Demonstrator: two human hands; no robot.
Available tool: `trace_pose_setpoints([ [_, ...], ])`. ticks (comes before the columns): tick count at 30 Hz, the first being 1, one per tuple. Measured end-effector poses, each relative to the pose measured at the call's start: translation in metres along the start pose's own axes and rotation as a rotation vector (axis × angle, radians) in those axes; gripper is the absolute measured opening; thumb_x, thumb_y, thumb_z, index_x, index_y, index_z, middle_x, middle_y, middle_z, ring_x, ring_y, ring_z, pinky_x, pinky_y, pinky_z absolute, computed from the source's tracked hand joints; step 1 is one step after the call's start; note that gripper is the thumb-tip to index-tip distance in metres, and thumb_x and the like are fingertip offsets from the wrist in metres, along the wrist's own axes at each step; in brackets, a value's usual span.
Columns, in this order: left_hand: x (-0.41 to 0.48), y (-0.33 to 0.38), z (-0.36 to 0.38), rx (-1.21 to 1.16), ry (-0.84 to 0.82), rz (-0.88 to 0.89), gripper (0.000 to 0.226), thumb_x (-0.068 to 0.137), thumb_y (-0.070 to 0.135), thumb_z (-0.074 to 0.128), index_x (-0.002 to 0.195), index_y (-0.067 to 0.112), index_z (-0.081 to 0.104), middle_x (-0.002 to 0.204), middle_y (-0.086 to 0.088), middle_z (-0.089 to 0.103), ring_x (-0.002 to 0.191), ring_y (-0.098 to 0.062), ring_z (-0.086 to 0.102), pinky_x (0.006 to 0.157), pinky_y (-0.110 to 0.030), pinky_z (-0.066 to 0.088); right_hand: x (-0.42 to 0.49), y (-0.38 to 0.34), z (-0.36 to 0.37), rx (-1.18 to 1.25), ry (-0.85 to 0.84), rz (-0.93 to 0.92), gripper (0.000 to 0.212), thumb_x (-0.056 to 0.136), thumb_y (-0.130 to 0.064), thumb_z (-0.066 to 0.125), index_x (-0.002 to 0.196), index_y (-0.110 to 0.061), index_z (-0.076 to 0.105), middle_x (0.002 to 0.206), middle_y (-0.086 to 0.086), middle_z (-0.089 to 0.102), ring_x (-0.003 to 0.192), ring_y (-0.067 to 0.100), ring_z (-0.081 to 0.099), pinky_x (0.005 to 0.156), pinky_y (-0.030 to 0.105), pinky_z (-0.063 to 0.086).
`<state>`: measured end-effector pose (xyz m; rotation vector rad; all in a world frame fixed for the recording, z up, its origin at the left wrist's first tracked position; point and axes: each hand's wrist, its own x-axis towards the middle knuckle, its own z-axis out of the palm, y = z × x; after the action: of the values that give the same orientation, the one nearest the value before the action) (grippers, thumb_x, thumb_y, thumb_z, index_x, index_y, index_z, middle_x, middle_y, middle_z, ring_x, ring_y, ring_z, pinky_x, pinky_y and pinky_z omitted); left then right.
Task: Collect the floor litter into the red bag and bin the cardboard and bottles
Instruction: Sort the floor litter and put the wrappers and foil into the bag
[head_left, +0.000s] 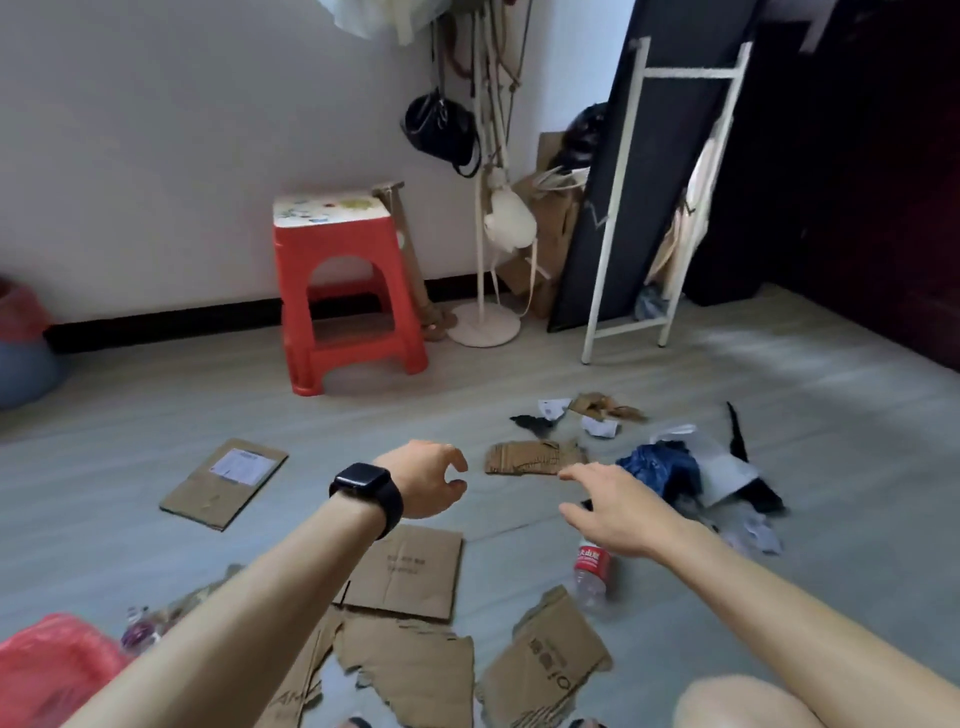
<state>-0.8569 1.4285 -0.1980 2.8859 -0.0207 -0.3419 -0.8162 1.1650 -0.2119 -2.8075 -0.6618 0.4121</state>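
While empty, left hand (423, 480) curled, right hand (618, 512) spread

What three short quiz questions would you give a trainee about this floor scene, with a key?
1. Fill in: the red bag lies at the lower ____ corner of the view.
2. True or false: the left hand holds nothing.
3. Choose one: the bottle lies
A. on the stool
B. in the red bag
C. on the floor, near the right hand

Key: 1. left; 2. true; 3. C
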Motion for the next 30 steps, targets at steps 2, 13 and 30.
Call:
trace_pose_setpoints([
  [2, 0.018, 0.014, 0.019, 0.007, -0.035, 0.032, 0.037, 0.098, 0.040, 0.050, 0.133, 0.031, 0.054, 0.132, 0.002, 0.057, 0.117, -0.021, 0.056, 0.084, -0.032, 0.047, -0.003, 0.030, 0.010, 0.061, 0.007, 0.075, 0.053, 0.096, -0.044, 0.051, 0.146, -0.025, 0.044, 0.147, -0.002, 0.048, 0.134, 0.017, 0.044, 0.110, 0.037, 0.040],
  [13, 0.113, -0.026, 0.107, -0.019, -0.234, -0.108, 0.041, 0.098, 0.041, 0.049, 0.137, 0.031, 0.050, 0.134, 0.001, 0.053, 0.122, -0.021, 0.054, 0.093, -0.032, 0.045, 0.086, 0.089, 0.085, 0.248, -0.079, 0.198, 0.055, 0.095, -0.035, 0.053, 0.147, -0.022, 0.042, 0.148, 0.001, 0.047, 0.137, 0.019, 0.042, 0.112, 0.037, 0.037],
  [30, 0.333, -0.148, 0.277, -0.017, -0.394, -0.358, 0.115, 0.072, 0.071, 0.067, 0.151, 0.046, -0.014, 0.160, -0.007, -0.016, 0.144, -0.047, -0.003, 0.110, -0.059, 0.031, 0.420, 0.174, 0.186, 0.187, 0.049, 0.347, 0.070, 0.093, -0.050, 0.056, 0.150, -0.016, 0.034, 0.155, 0.009, 0.033, 0.140, 0.034, 0.035, 0.115, 0.048, 0.031],
])
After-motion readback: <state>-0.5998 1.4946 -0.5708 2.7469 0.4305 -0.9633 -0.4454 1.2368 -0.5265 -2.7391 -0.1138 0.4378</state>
